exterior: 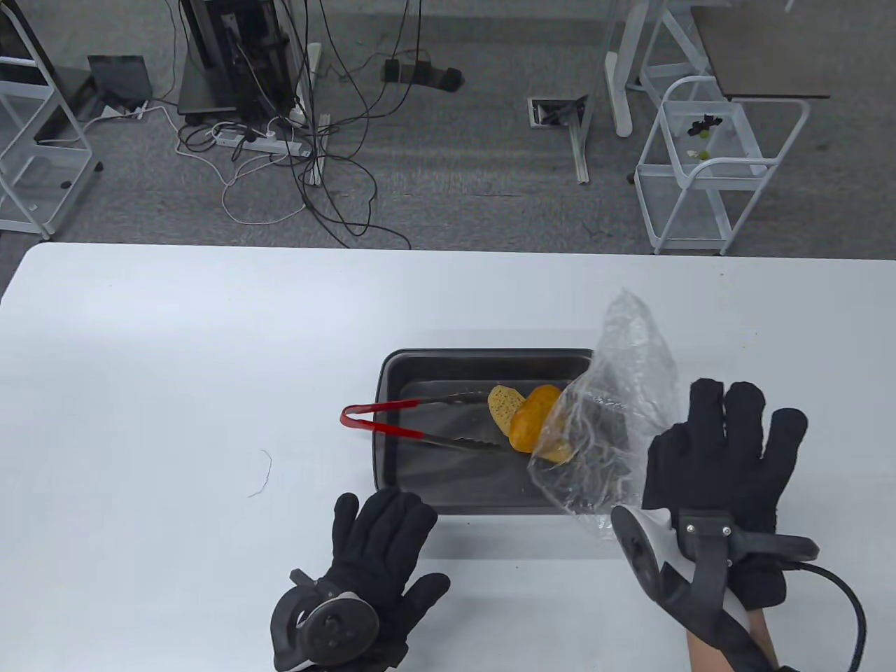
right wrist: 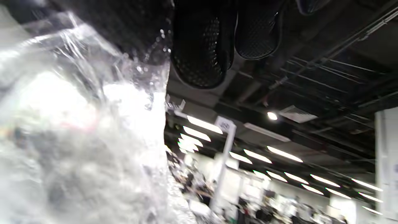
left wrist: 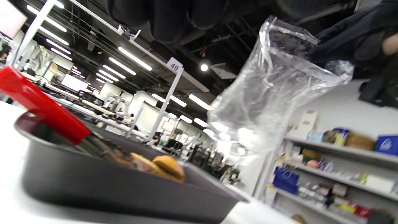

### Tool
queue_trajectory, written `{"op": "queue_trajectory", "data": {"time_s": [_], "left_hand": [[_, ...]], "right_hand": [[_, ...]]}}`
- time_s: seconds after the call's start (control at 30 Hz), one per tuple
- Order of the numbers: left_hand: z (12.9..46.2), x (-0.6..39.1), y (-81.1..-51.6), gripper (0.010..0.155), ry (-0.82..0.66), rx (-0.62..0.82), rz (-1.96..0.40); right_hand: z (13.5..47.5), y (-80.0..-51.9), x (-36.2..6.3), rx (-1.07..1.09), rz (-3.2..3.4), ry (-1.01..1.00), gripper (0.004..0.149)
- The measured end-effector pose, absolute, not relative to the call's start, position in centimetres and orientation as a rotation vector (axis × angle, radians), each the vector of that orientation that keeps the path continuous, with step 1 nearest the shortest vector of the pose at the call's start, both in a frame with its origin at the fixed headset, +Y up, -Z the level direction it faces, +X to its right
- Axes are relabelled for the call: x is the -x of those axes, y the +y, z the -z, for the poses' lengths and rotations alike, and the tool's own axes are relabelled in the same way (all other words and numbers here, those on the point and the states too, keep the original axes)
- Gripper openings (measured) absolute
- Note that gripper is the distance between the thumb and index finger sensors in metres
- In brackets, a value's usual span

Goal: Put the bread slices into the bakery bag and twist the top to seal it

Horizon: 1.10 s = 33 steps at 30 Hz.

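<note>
Two bread slices [exterior: 521, 418] lie in a dark baking tray [exterior: 483, 355]; the browner one is partly behind a clear bakery bag [exterior: 623, 392]. Metal tongs with a red handle [exterior: 413, 427] lie in the tray, tips by the bread. My right hand [exterior: 728, 448] holds the bag upright at the tray's right end, gripping its edge at the thumb side while the other fingers stand straight. My left hand [exterior: 381, 532] hovers flat and empty at the tray's front edge. In the left wrist view the bag [left wrist: 264, 93] stands behind the tray [left wrist: 108, 186] and bread [left wrist: 168, 166]. The bag [right wrist: 77, 140] fills the left of the right wrist view.
The white table [exterior: 175, 385] extends to the left of the tray, with a short thread [exterior: 262, 472] lying on it. Beyond the far edge are floor cables and a white cart [exterior: 714, 168].
</note>
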<state>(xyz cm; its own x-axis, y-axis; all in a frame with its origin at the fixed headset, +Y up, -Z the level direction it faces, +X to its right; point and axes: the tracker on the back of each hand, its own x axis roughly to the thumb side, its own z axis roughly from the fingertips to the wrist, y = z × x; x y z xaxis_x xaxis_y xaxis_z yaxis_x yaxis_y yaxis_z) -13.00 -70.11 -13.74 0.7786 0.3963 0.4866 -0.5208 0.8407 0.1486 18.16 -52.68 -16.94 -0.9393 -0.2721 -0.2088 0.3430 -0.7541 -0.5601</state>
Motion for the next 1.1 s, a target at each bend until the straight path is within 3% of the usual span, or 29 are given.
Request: {"op": "queue_trajectory", "data": {"time_s": [0.27, 0.4, 0.67, 0.83, 1.1], "left_hand": [[14.0, 12.0, -70.7, 0.077, -0.479, -0.23, -0.398], [14.5, 11.8, -71.4, 0.077, -0.469, -0.187, -0.353], [16.7, 11.7, -73.4, 0.089, -0.323, -0.086, -0.119], [19.5, 11.7, -74.3, 0.087, -0.243, 0.017, 0.024], [28.1, 11.9, -70.9, 0.09, -0.125, 0.115, 0.195]], "right_hand": [[22.2, -60.1, -22.3, -0.376, 2.797, 0.63, 0.042], [23.1, -62.9, -22.9, -0.375, 2.908, 0.673, 0.042], [24.2, -63.4, -25.5, -0.413, 3.098, 0.681, 0.043], [24.8, -63.5, -28.4, -0.451, 3.258, 0.684, 0.042], [25.3, -63.9, -29.9, -0.452, 3.391, 0.665, 0.043]]}}
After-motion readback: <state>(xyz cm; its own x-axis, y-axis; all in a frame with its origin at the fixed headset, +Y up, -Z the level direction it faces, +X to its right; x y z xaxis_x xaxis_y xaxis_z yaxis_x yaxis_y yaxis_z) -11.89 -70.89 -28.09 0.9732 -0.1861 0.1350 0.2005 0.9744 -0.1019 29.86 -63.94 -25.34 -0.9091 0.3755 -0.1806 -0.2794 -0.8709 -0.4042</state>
